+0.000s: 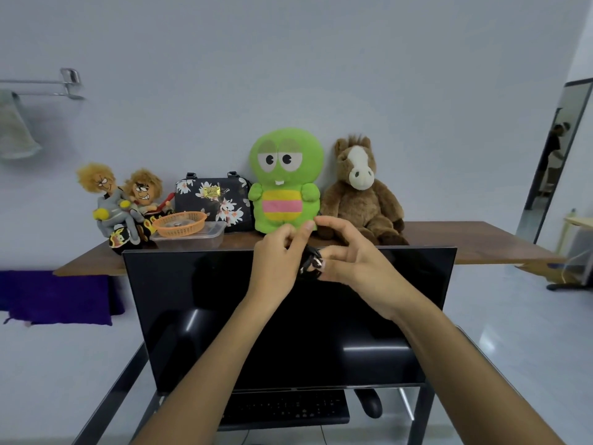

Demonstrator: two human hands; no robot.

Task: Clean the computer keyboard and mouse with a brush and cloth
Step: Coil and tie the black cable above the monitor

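A black keyboard (pixel 285 407) lies on a low shelf beneath a dark monitor (pixel 199 316), with a black mouse (pixel 370 403) to its right. Both my hands are raised in front of the monitor's top edge. My left hand (pixel 279 261) and my right hand (pixel 353 258) meet around a small black bundle (pixel 309 263), which looks like coiled cord or a strap. Fingers of both hands touch it. No brush or cloth is in view.
Behind the monitor a wooden table (pixel 465 239) carries a green plush (pixel 285 181), a brown horse plush (pixel 359 191), a floral bag (pixel 211 197), two dolls (pixel 122 200) and an orange basket (pixel 179 223) on a plastic box. A purple cloth (pixel 57 297) lies on the floor at left.
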